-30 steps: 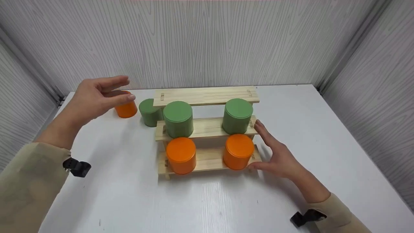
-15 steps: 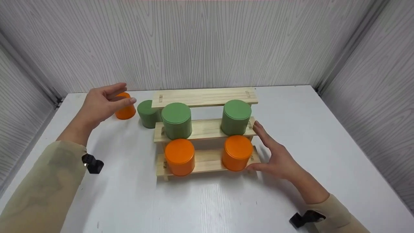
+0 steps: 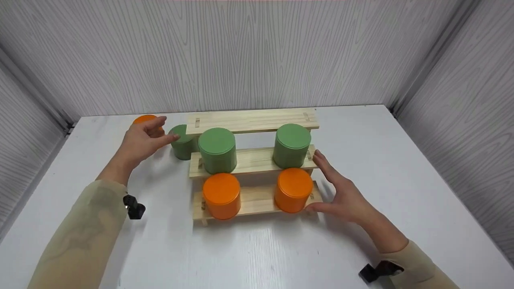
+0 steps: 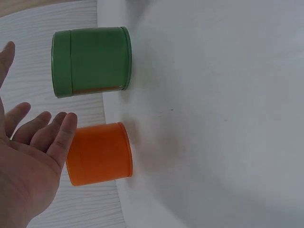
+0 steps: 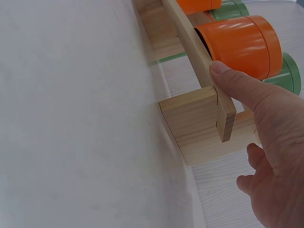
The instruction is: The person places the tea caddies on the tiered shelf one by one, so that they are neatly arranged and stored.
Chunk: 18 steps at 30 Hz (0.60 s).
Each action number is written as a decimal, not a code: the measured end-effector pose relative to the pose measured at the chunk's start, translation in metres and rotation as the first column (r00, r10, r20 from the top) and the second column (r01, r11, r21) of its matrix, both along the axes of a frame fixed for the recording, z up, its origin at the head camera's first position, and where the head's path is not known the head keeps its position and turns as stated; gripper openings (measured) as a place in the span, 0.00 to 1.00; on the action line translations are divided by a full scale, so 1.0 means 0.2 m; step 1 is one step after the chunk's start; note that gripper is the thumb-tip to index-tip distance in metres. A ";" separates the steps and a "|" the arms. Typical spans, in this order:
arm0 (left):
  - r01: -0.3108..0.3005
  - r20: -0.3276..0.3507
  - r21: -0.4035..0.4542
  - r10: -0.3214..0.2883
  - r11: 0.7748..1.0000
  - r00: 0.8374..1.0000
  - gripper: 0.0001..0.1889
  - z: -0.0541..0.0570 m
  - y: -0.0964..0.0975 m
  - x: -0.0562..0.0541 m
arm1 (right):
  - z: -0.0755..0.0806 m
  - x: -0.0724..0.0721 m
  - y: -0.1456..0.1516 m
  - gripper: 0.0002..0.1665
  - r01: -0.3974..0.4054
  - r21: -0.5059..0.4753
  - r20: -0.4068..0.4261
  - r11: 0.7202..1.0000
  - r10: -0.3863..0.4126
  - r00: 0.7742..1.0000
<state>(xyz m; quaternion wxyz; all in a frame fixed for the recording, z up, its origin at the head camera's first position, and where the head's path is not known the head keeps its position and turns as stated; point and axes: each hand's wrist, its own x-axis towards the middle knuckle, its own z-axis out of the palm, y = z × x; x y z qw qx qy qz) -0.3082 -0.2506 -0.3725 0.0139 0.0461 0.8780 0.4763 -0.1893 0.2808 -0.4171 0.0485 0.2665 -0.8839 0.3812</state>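
Note:
In the head view my left hand (image 3: 141,143) hovers at the back left with thumb and fingers apart and nothing between them. Its fingertips overlap a green canister (image 3: 184,149) standing on the table. An orange canister (image 3: 143,119) beside that one is partly hidden behind the hand. My right hand (image 3: 341,194) is at the right end of the three-tier wooden rack (image 3: 257,199), fingers spread. The thumb (image 5: 235,83) rests on the front edge of the lowest shelf (image 5: 194,52), near an orange canister (image 5: 242,47). Fingertips of this hand reach the middle shelf's end.
Two green canisters, left (image 3: 218,154) and right (image 3: 292,148), stand on the middle shelf. Below them the lowest shelf bears two orange canisters, left (image 3: 221,198) and right (image 3: 293,192). A bare top shelf (image 3: 253,120) is at the back. Panelled walls (image 3: 257,52) enclose the white table.
My left hand has moved right and slightly down in the head view, from in front of the orange canister to the green canister. The right hand stays at the rack.

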 end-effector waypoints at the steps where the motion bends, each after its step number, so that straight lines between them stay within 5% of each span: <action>1: -0.003 0.005 -0.003 0.003 1.000 1.000 0.50 -0.01 0.00 0.00 | 0.00 0.00 0.00 0.75 -0.002 -0.001 -0.001 1.000 0.002 1.000; 18: -0.016 0.063 0.044 0.013 0.999 0.998 0.55 -0.11 0.04 -0.04 | 0.00 0.00 -0.02 0.75 -0.009 -0.006 -0.004 1.000 0.009 1.000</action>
